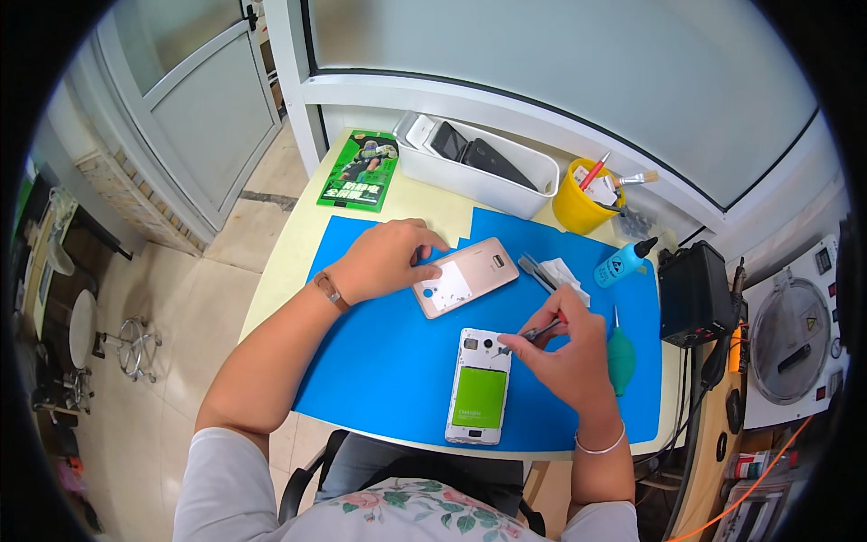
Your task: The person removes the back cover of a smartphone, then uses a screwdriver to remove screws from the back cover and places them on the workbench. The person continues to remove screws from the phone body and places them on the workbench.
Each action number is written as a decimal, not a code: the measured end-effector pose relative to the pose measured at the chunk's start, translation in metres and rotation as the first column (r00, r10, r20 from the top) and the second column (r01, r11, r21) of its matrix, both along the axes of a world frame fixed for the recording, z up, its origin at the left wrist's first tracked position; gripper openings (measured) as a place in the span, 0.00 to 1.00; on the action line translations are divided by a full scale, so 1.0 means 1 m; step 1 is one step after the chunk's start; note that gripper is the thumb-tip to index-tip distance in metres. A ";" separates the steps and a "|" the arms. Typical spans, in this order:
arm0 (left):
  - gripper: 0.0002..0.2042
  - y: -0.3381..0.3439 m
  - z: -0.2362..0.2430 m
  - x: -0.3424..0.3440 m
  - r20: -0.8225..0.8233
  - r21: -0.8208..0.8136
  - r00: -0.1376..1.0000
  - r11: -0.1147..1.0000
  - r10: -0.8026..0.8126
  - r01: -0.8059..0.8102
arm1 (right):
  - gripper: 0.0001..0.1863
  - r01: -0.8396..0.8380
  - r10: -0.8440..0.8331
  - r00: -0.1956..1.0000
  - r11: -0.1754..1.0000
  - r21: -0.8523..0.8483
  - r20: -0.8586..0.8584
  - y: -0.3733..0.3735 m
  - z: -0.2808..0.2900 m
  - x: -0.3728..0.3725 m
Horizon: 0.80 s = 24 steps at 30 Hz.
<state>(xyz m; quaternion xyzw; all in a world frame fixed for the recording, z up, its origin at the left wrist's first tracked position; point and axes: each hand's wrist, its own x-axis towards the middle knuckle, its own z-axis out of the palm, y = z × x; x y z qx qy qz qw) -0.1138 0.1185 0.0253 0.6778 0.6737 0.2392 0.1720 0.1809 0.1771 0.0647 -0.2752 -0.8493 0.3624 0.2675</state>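
My left hand (388,257) rests at the left part of a pink phone back cover (480,275), thumb on it and fingers curved apart. My right hand (569,357) holds a small metal tool with red on it (553,325), over the right side of the top of an opened white phone (476,435). That phone lies on the blue mat (361,379), with a green battery (479,397) inside. A grey tool (533,271) and white tissue (573,275) sit right of the cover. A green air blower (619,357) is beside my right hand.
Behind are a green packet (355,172), a white bin (420,167) of phones and a yellow cup (573,208). A blue bottle (619,265), black device (691,294) and white machine (817,316) line the right. A wheeled stool (135,348) stands at left.
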 end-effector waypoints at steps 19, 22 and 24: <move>0.18 -0.003 0.004 0.007 -0.085 0.010 0.996 1.000 -0.003 0.004 | 0.19 0.155 -0.185 0.945 0.979 -0.130 -0.269 0.025 -0.052 -0.032; 0.18 -0.003 0.002 0.007 -0.085 0.011 0.996 1.000 -0.002 0.003 | 0.17 0.153 -0.187 0.943 0.978 -0.140 -0.275 0.025 -0.053 -0.033; 0.18 -0.002 0.004 0.008 -0.085 -0.005 0.996 1.000 0.004 -0.004 | 0.17 0.151 -0.185 0.945 0.978 -0.143 -0.268 0.025 -0.053 -0.033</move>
